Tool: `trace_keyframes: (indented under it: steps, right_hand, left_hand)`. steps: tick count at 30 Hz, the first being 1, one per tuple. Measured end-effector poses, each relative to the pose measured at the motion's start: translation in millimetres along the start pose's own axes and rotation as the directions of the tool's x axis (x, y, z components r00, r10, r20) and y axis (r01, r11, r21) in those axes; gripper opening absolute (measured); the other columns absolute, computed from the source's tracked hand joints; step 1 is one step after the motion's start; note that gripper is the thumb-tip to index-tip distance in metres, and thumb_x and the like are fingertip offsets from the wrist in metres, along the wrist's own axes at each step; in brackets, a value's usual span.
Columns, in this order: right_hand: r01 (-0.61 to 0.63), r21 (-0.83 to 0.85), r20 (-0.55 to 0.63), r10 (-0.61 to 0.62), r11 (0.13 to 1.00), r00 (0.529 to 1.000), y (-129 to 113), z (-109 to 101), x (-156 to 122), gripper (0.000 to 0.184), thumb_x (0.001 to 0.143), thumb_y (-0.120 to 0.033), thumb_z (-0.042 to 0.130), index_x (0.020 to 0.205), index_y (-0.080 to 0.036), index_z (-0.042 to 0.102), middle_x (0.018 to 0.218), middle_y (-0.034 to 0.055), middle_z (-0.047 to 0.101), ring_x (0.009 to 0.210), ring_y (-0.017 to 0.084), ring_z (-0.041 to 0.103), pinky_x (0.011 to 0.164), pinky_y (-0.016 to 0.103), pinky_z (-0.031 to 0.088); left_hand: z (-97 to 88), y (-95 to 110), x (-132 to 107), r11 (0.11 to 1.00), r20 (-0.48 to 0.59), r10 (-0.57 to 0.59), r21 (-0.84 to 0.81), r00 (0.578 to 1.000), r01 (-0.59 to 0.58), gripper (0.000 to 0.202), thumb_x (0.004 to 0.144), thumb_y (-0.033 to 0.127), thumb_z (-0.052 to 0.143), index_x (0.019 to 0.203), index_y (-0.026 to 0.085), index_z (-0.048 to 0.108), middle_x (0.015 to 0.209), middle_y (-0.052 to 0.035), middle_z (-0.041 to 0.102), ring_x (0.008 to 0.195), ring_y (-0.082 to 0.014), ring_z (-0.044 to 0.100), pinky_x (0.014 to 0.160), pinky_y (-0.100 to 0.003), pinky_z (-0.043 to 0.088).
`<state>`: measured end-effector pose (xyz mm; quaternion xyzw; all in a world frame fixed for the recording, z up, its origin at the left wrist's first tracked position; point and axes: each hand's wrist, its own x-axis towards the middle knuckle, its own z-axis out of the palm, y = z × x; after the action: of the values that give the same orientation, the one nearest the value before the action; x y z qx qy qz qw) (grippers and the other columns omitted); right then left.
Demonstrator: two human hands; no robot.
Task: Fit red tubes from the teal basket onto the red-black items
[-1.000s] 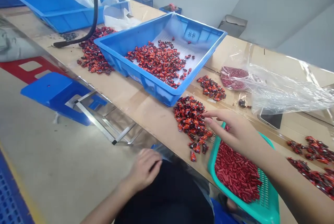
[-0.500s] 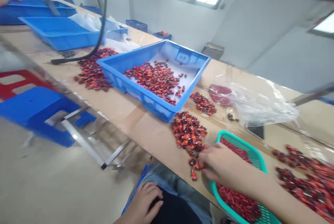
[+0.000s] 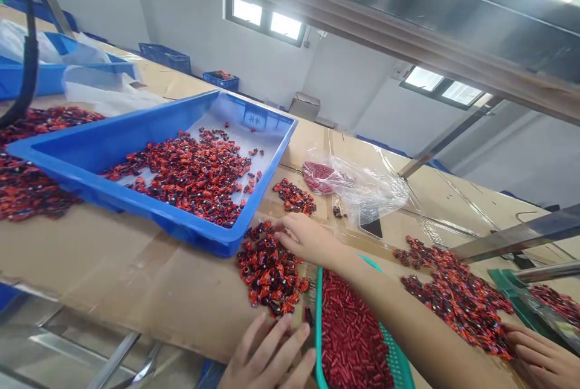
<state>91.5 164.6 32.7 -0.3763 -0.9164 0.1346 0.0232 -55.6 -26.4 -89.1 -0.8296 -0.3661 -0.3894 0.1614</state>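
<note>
My right hand reaches left across the cardboard-covered table, and its outstretched fingers rest on the top of a pile of small red-and-black parts. My left hand lies at the table's near edge just below that pile, fingers spread and holding nothing. A green mesh basket filled with small red tubes sits under my right forearm. A big blue tray holding many of the same red-and-black parts stands to the left of the pile.
A smaller heap and a clear plastic bag lie behind my hand. More parts are spread at the right and far left. Another person's hand rests at the bottom right. Further blue trays stand at the back left.
The view has swung up and to the right. My left hand rose from my lap to the table edge with fingers spread. My right hand moved from the pile's near end to its far side.
</note>
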Motion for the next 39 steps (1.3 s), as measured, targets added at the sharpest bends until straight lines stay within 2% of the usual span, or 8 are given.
trace_keyframes:
  steps: [4,10,15,23,29,35,37,39]
  right_hand:
    - [0.012,0.016,-0.043,-0.011,1.0,0.999,16.2,13.4,22.4,0.035,0.102,-0.036,0.068,0.132,-0.019,0.064,0.134,0.0102,0.067,0.113,0.026,0.069,0.095,0.048,0.061]
    - [-0.011,0.034,-0.044,0.012,0.999,0.999,25.1,5.0,-38.4,0.016,0.103,-0.031,0.065,0.109,-0.017,0.069,0.113,0.0064,0.071,0.104,0.023,0.068,0.093,0.045,0.058]
    - [-0.023,0.076,-0.074,0.028,0.997,0.997,33.5,13.0,-84.6,0.012,0.097,-0.017,0.062,0.085,-0.021,0.061,0.095,0.0061,0.067,0.093,0.023,0.061,0.088,0.043,0.054]
    - [0.074,0.169,-0.112,-0.055,0.983,0.992,54.1,14.2,-75.8,0.014,0.093,-0.01,0.056,0.088,-0.022,0.06,0.097,0.0074,0.067,0.094,0.025,0.063,0.084,0.042,0.056]
    - [0.273,0.205,-0.095,-0.259,0.94,0.961,34.0,26.6,11.6,0.017,0.101,-0.021,0.058,0.115,-0.022,0.068,0.12,0.0111,0.071,0.109,0.026,0.064,0.101,0.045,0.054]
    - [0.326,0.294,-0.08,-0.317,0.898,0.945,12.2,34.7,32.8,0.014,0.096,-0.024,0.065,0.107,-0.023,0.073,0.108,0.0108,0.072,0.102,0.03,0.065,0.093,0.048,0.056]
    - [0.309,0.359,-0.114,-0.288,0.881,0.951,13.6,31.9,26.8,0.012,0.097,-0.027,0.063,0.102,-0.025,0.074,0.105,0.0094,0.073,0.101,0.029,0.067,0.093,0.049,0.057]
    - [0.265,0.44,-0.183,-0.203,0.858,0.962,16.1,29.9,26.8,0.019,0.101,-0.033,0.057,0.111,-0.026,0.071,0.113,0.0111,0.073,0.109,0.031,0.068,0.098,0.05,0.056]
  left_hand:
    - [22.4,-5.0,26.2,0.994,0.2,-0.088,0.079,0.976,0.074,0.065,0.094,0.068,0.061,0.14,0.023,0.067,0.144,-0.0079,0.071,0.161,-0.0266,0.024,0.134,-0.052,-0.004]
    - [30.8,-13.0,25.4,0.971,0.142,-0.238,0.033,0.961,0.235,0.049,0.101,0.05,0.062,0.141,0.022,0.065,0.143,-0.009,0.071,0.152,-0.0256,0.038,0.133,-0.057,-0.003]
    - [40.5,-15.0,46.8,0.998,0.1,0.003,-0.068,0.995,0.004,0.023,0.101,0.037,0.057,0.106,0.025,0.076,0.129,-0.0035,0.077,0.14,-0.025,0.052,0.134,-0.057,0.0]
    - [59.7,-14.8,58.1,0.999,0.018,-0.033,0.044,0.999,0.032,0.019,0.097,0.027,0.059,0.081,0.024,0.07,0.111,-0.0074,0.079,0.125,-0.0254,0.064,0.133,-0.058,0.006]
    - [-7.4,-46.3,55.2,0.994,0.071,-0.057,0.097,0.996,0.05,0.022,0.098,0.016,0.059,0.111,0.029,0.072,0.104,0.0024,0.082,0.108,-0.0136,0.072,0.117,-0.028,0.044]
    - [-98.5,-123.8,77.9,0.96,0.076,-0.235,0.175,0.969,0.219,0.015,0.098,0.012,0.056,0.108,0.021,0.062,0.115,-0.0107,0.078,0.118,-0.0248,0.068,0.105,-0.041,0.05]
    - [-109.1,-150.3,86.2,0.953,0.143,-0.24,0.226,0.96,0.204,0.015,0.105,0.03,0.055,0.115,0.02,0.061,0.114,-0.011,0.077,0.113,-0.0258,0.069,0.104,-0.043,0.048]
    - [-106.5,-170.2,89.9,0.957,0.189,-0.202,0.246,0.961,0.152,0.038,0.109,0.053,0.044,0.11,0.02,0.062,0.103,-0.0086,0.077,0.1,-0.0258,0.07,0.098,-0.043,0.049]
